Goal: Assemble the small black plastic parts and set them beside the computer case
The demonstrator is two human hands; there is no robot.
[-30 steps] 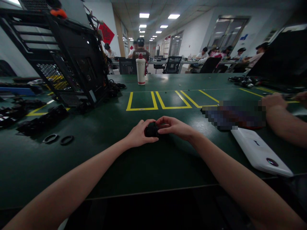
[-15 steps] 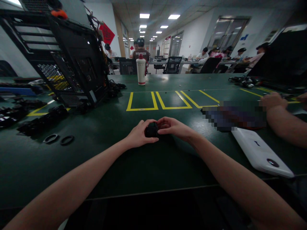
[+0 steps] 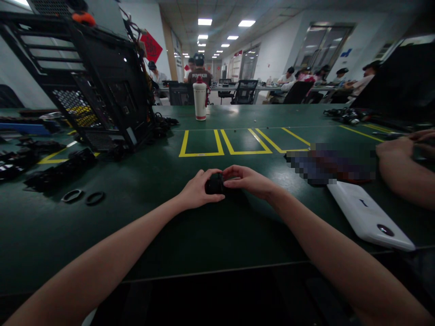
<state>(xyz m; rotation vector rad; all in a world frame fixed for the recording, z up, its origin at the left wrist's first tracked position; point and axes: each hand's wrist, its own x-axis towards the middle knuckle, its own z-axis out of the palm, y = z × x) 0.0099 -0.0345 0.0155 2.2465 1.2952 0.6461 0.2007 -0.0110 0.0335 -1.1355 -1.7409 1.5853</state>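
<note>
Both hands stay closed together on the small black part [image 3: 215, 184]: left hand [image 3: 198, 191] cupping it, right hand [image 3: 247, 181] pinching its far side. Nothing has shifted there over the last second; only the co-worker's hand [image 3: 396, 147], well right, has moved. Bare green table [image 3: 204, 231] lies open toward the near edge; two black rings [image 3: 83, 197] sit well left.

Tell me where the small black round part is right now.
In the head view, the small black round part sits mid-frame on the dark green table, gripped between the left hand and right hand, just below the yellow floor-tape boxes.
</note>
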